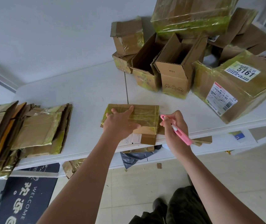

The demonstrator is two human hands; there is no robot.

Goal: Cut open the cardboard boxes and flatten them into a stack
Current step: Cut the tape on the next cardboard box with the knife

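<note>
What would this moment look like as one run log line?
left hand pressing taped box | right hand holding pink cutter beside box | flattened stack left | uncut boxes right

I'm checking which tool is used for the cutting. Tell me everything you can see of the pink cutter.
The pink cutter is a slim, pen-shaped tool that looks like plastic, with a white piece partway along its body. The right hand grips it with curled fingers. It lies slanted, its rounded tip pointing up and left beside the right edge of the taped box, its tail down and right. No blade can be made out.
</note>
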